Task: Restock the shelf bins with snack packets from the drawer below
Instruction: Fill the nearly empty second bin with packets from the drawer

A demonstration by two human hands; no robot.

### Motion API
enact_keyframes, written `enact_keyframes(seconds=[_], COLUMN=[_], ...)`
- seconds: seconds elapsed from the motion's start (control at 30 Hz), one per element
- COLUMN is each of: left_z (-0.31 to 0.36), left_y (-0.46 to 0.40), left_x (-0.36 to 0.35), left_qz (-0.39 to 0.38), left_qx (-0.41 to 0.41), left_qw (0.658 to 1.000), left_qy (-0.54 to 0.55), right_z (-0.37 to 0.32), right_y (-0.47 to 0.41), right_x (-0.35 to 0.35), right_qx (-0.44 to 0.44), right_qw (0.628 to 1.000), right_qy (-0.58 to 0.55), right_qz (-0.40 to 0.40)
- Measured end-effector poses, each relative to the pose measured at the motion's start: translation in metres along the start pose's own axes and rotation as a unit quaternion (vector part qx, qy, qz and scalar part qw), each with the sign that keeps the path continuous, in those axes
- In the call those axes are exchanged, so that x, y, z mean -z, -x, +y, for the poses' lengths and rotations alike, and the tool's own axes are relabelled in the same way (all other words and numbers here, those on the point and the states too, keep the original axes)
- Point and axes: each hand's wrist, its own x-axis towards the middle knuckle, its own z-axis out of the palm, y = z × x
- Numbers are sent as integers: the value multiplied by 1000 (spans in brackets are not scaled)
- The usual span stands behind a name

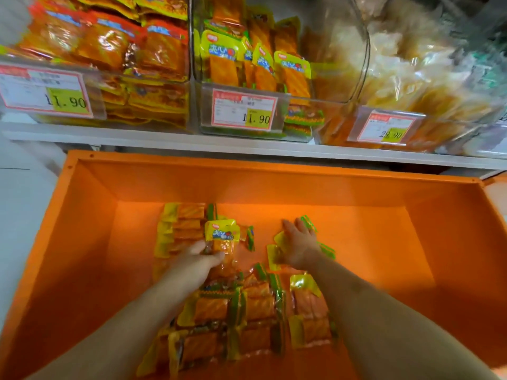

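The orange drawer [411, 270] stands pulled out below the shelf, with several yellow-and-orange snack packets [255, 311] scattered on its floor. My left hand [197, 259] grips one upright packet [222, 237] by its lower end, yellow label facing me. My right hand [297, 242] lies flat, fingers spread, on a few loose packets [274, 255] at the drawer's middle. Above, the middle clear shelf bin [247, 86] holds the same kind of packets standing on end.
A left bin [109, 50] is heaped with red-and-orange packets. A right rounded clear bin [411, 78] holds pale snack bags. Price tags [244, 111] hang on the bin fronts. The white shelf edge [247, 146] overhangs the drawer's back wall.
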Motion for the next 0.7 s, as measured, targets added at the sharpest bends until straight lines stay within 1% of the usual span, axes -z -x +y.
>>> enact_keyframes(seconds=[0.1, 0.2, 0.3, 0.43, 0.5, 0.53, 0.6, 0.63, 0.7], left_z=[-2, -1, 1, 12, 23, 30, 46, 54, 73], left_y=[-6, -4, -2, 7, 21, 28, 43, 51, 76], left_x=[-3, -4, 1, 7, 12, 15, 23, 28, 38], left_qz=[5, 4, 2, 10, 14, 18, 20, 20, 28], left_qx=[-4, -1, -13, -39, -55, -63, -81, -96, -125], left_qw=[1000, 1000, 1000, 998, 998, 997, 996, 995, 992], left_qy=[12, 15, 25, 43, 41, 38, 38, 31, 0], right_z=[-8, -12, -15, -30, -45, -54, -73, -83, -98], right_y=[9, 19, 28, 47, 61, 70, 92, 106, 136], right_x=[-14, -14, 0, 38, 65, 81, 113, 128, 156], right_qx=[-3, 25, 30, 29, 39, 46, 68, 83, 123], right_qw=[999, 997, 995, 993, 991, 987, 971, 965, 959], right_qy=[11, 20, -40, -103, -125, -153, -223, -239, -244], right_qz=[52, 74, 83, 51, 27, 5, -46, -68, -74])
